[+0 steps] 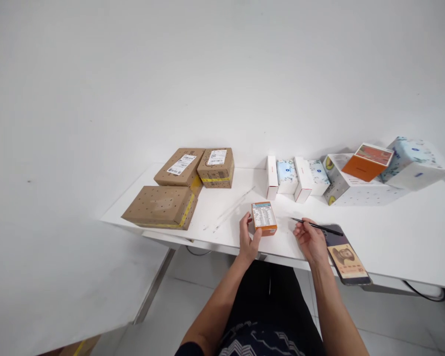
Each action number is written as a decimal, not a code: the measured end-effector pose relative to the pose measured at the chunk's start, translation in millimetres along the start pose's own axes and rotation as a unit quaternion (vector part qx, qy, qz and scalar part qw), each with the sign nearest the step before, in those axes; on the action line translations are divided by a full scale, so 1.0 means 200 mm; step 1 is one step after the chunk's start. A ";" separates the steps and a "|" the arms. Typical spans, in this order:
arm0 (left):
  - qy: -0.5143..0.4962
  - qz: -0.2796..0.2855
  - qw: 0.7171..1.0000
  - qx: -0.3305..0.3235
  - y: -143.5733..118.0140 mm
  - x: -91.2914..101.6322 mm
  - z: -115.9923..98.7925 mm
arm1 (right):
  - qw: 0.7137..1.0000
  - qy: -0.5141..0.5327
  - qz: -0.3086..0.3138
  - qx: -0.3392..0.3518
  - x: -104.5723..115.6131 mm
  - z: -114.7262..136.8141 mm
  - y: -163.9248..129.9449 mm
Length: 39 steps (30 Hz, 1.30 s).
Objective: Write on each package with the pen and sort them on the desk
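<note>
A small orange-and-white box (264, 218) with printed text on its top lies near the table's front edge. My left hand (249, 237) is at its left side, fingers apart and curved; the thumb touches the box's lower left corner, while the other fingers stand a little off its side. To the right, my right hand (311, 240) is closed around a slim black pen (328, 229), which slants across the fingers with one end pointing left. Just beside that hand lies a smartphone (348, 262) with a picture on its face, partly over the table's front edge.
Brown cardboard parcels (161, 206) with yellow tape stand on the left of the white table (222, 207). Along the wall stand several white and blue-patterned boxes (287, 174). An orange box (369, 162) rests on a white avocado-print box (363, 193), beside a larger floral box (415, 160).
</note>
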<state>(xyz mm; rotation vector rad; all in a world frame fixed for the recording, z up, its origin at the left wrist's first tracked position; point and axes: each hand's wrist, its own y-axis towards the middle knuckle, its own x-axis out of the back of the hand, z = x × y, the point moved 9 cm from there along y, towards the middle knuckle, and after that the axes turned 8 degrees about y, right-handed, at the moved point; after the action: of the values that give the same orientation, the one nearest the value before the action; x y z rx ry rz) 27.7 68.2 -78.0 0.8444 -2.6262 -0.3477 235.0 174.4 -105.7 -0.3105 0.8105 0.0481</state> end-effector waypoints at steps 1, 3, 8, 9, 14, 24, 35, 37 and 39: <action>0.006 -0.018 1.000 -0.013 -0.01 0.02 -0.01 | 1.000 -0.006 0.007 0.012 -0.05 0.01 -0.01; 0.022 -0.052 0.998 -0.040 -0.02 0.04 -0.03 | 0.999 -0.025 0.022 0.040 -0.15 0.04 -0.03; 0.063 -0.087 0.990 -0.096 -0.05 0.07 -0.09 | 0.976 -0.160 0.091 0.118 -0.45 0.07 -0.13; 0.068 -0.092 0.988 -0.104 -0.05 0.07 -0.09 | 0.963 -0.205 0.113 0.135 -0.50 0.06 -0.15; 0.084 -0.106 0.982 -0.133 -0.06 0.08 -0.11 | 0.871 -0.416 0.182 0.187 -0.63 -0.04 -0.18; 0.097 -0.103 0.979 -0.147 -0.06 0.07 -0.12 | 0.803 -0.511 0.232 0.204 -0.67 -0.12 -0.17; 0.096 -0.102 0.979 -0.150 -0.06 0.07 -0.13 | 0.777 -0.542 0.252 0.197 -0.68 -0.15 -0.16; 0.096 -0.099 0.979 -0.149 -0.06 0.07 -0.12 | 0.776 -0.543 0.253 0.195 -0.68 -0.15 -0.16; 0.099 -0.097 0.979 -0.148 -0.06 0.07 -0.12 | 0.776 -0.545 0.256 0.190 -0.68 -0.15 -0.16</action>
<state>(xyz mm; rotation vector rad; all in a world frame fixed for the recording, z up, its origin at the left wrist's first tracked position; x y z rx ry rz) 33.3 48.0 -57.3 0.9782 -2.2419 -0.6521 124.9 145.2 -18.5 0.3439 -0.2991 0.5264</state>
